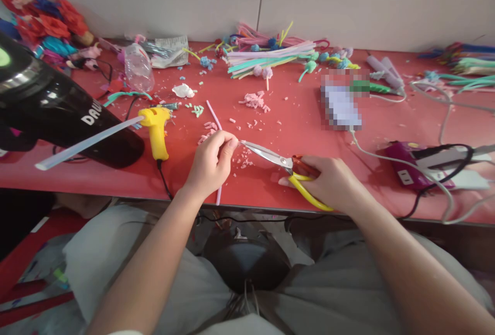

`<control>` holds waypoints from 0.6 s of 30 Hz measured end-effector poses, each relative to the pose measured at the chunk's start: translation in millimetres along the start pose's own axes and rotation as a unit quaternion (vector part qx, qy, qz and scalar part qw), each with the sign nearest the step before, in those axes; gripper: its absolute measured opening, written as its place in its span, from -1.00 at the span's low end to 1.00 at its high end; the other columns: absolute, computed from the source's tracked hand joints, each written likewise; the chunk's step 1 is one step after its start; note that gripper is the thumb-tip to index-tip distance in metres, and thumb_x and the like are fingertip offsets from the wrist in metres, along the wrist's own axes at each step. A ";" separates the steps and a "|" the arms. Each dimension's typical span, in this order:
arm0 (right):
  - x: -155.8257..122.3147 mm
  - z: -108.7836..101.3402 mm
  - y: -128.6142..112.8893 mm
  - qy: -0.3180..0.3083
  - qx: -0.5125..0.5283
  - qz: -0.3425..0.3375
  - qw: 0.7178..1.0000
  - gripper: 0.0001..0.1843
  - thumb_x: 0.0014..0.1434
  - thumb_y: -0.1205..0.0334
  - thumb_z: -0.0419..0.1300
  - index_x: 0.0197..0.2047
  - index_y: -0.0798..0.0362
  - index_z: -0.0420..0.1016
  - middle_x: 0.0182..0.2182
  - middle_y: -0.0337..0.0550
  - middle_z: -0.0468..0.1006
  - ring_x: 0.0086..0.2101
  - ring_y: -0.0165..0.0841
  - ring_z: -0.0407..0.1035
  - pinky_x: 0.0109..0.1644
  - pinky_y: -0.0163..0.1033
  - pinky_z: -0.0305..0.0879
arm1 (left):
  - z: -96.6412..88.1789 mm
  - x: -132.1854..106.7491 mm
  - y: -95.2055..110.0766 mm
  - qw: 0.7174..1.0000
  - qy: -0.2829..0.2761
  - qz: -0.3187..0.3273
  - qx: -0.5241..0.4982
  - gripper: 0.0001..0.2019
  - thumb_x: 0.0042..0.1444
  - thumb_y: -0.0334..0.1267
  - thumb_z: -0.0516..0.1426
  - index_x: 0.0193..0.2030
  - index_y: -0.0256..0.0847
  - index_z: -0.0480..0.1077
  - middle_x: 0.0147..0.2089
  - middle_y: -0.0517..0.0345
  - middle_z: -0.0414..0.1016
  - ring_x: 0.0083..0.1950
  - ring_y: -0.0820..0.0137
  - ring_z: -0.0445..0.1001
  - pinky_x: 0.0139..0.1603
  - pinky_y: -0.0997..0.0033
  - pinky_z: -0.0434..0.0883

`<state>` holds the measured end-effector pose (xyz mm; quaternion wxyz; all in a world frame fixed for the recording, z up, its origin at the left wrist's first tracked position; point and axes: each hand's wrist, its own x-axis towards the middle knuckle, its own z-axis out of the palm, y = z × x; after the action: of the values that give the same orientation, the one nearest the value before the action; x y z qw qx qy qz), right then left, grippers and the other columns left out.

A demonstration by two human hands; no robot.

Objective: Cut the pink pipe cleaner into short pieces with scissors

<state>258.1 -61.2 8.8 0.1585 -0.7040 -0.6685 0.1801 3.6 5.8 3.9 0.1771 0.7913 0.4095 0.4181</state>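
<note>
My left hand (pixel 212 162) pinches a thin pink pipe cleaner (pixel 214 113), which runs from the table up through my fingers and down past the table's front edge. My right hand (pixel 328 180) grips yellow-handled scissors (pixel 278 160), whose closed metal blades point left and their tips touch the fingertips of my left hand. Small pink cut pieces (pixel 253 100) lie scattered on the red table (pixel 294 129) around both hands.
A yellow glue gun (pixel 157 123) with a clear glue stick lies left of my hands, beside a black appliance (pixel 58 113). A bundle of coloured pipe cleaners (pixel 270 54) lies at the back. A purple power strip (pixel 410 167) with cables sits at the right. Paper flowers (pixel 42 20) stand far left.
</note>
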 end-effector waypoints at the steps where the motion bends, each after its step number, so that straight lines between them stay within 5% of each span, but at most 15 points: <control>1: 0.3 -0.1 -0.3 -0.001 -0.001 0.003 1.000 -0.29 -0.16 -0.52 0.22 -0.59 0.01 0.17 -0.65 -0.33 0.12 -0.55 -0.46 -0.06 -0.53 -0.32 -0.10 | 0.0 0.0 -0.1 1.000 0.001 0.000 -0.001 -0.77 0.37 -0.18 0.00 -0.33 -0.17 0.29 -0.42 0.20 0.36 -0.39 0.46 0.33 -0.33 0.42 0.29; 18: -4.3 -0.2 -0.4 0.004 0.011 -0.012 1.000 -0.36 -0.10 -0.43 0.25 -0.55 -0.01 0.19 -0.63 -0.34 0.12 -0.55 -0.46 -0.07 -0.53 -0.33 -0.08 | 1.1 0.7 0.5 1.000 0.003 -0.008 -0.013 -0.70 0.38 -0.21 -0.06 -0.42 -0.16 0.16 -0.51 0.23 0.23 -0.47 0.46 0.24 -0.40 0.39 0.21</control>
<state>257.6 -65.4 9.4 0.1714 -0.6947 -0.6744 0.1822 5.0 6.1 3.9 0.1890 0.7844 0.4107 0.4247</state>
